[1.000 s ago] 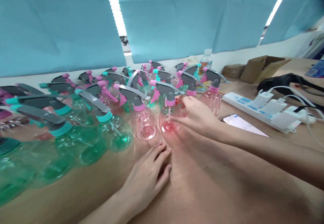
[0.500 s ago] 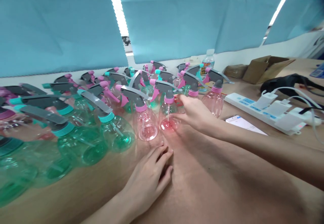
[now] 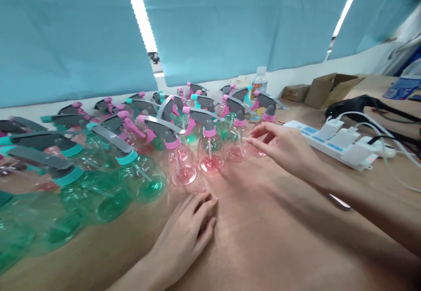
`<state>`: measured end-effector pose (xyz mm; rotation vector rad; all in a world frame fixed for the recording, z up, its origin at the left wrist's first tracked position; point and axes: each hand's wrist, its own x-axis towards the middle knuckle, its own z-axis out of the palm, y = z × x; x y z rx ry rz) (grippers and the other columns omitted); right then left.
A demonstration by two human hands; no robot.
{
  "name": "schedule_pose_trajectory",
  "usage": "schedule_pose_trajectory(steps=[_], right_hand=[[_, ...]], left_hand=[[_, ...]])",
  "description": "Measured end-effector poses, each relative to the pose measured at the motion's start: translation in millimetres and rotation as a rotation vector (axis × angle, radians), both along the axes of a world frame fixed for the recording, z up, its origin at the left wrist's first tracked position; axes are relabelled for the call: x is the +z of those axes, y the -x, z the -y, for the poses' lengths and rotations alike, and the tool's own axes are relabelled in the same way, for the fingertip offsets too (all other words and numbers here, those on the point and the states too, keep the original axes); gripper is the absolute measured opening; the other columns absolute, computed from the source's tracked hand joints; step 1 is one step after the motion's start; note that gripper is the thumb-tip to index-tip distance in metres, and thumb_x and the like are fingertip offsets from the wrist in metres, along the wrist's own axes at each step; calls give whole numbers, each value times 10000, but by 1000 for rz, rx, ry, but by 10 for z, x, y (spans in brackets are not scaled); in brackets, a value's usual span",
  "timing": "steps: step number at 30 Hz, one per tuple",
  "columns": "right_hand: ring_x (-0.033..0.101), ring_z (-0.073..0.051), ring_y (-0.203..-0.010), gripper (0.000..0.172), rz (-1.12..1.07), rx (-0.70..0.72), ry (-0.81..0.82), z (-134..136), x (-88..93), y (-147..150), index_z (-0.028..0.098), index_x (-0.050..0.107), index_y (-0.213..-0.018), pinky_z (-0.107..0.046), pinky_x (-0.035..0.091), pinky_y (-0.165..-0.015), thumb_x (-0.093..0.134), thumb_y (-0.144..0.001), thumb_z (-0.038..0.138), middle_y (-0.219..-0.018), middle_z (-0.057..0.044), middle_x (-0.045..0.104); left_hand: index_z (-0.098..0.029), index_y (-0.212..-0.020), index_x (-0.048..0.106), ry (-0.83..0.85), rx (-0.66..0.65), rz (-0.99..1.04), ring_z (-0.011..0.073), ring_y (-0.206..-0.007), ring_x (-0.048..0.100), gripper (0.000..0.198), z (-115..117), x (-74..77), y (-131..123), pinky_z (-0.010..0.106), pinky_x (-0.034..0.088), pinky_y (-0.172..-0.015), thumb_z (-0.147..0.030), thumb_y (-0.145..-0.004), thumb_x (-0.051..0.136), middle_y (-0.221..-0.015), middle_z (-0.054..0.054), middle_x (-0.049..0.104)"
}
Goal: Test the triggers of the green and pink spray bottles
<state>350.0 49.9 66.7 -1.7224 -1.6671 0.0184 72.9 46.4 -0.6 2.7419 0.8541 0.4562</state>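
My right hand hovers with thumb and fingers apart beside a pink spray bottle, partly covering another pink spray bottle behind it. Nothing shows in its grasp; whether a fingertip touches either bottle I cannot tell. On the tabletop, my left hand rests loosely, fingers slightly bent and empty. Just beyond its fingertips stand two pink spray bottles, one nearer the left and one in the middle. Green spray bottles with turquoise collars, such as this one, fill the left side.
Several more spray bottles crowd toward the wall. At the right lie a white power strip with chargers and cables, a phone partly under my forearm, and black eyewear. Behind are an open cardboard box and a clear bottle.
My right hand has let go of the middle pink spray bottle and moved right, fingers opening. My left hand stays on the table. The view has shifted slightly to the right.
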Motion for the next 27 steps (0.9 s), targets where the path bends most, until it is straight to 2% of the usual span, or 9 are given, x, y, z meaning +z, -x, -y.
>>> schedule_pose_trajectory(steps=[2,5,7,9,11,15,19,22,27], right_hand=[[681,-238,-772,354,27,-61,24,-41,-16,-110,205,650,-1019,-368,487,-690,572,-833,496,-939,-52,735],[656,-300,-982,531,31,-59,63,-159,-56,-156,157,600,-1166,-402,486,-794,573,-812,552,-1098,-101,702],[628,-332,-1050,616,24,-42,99,-253,-74,-120,126,567,-1225,-419,474,-835,579,-799,570,-1160,-141,672],[623,-357,-1050,776,6,-73,102,-344,-85,-65,74,484,-1314,-433,471,-831,584,-769,617,-1114,-178,681],[645,-355,-996,851,-7,-74,125,-426,-93,-21,77,446,-1345,-418,478,-783,568,-745,669,-1019,-164,707],[673,-351,-854,784,9,-85,156,-545,-101,14,108,524,-1254,-374,459,-642,518,-748,707,-851,-140,714],[657,-335,-869,607,35,-73,163,-578,-87,21,148,602,-1065,-357,432,-639,493,-781,673,-920,-135,702],[646,-343,-876,548,52,-74,185,-539,-50,21,156,597,-962,-359,414,-640,490,-781,662,-926,-133,694],[638,-353,-864,517,58,-69,231,-394,38,13,155,563,-942,-352,384,-613,491,-785,642,-915,-135,689]], left_hand=[[-231,-1227,506,9,-8,8,256,-1151,526,303,-5,2,-25,425,480,-935,-161,-942,434,-1250,81,542],[-228,-1226,508,6,-22,30,257,-1146,524,305,-12,-3,-102,432,477,-932,-155,-942,424,-1254,86,535],[-230,-1222,515,-9,-39,52,264,-1152,515,305,-14,-8,-174,446,465,-940,-152,-942,423,-1250,87,539],[-228,-1211,523,-19,-64,75,266,-1142,516,299,-9,-11,-251,450,460,-937,-147,-941,424,-1225,87,553],[-221,-1204,524,-19,-85,90,263,-1125,524,296,0,-8,-320,449,459,-930,-136,-939,424,-1201,89,565],[-208,-1199,521,-22,-115,95,261,-1131,525,299,23,5,-408,450,449,-935,-112,-931,427,-1194,95,577],[-200,-1184,533,-40,-113,97,254,-1113,544,294,39,9,-446,446,444,-940,-105,-920,444,-1179,90,593],[-204,-1172,541,-36,-108,112,253,-1096,552,289,39,10,-455,449,449,-926,-107,-919,443,-1173,91,596],[-215,-1161,543,-2,-93,156,248,-1064,554,284,19,-15,-457,438,457,-905,-111,-919,437,-1157,82,590]])
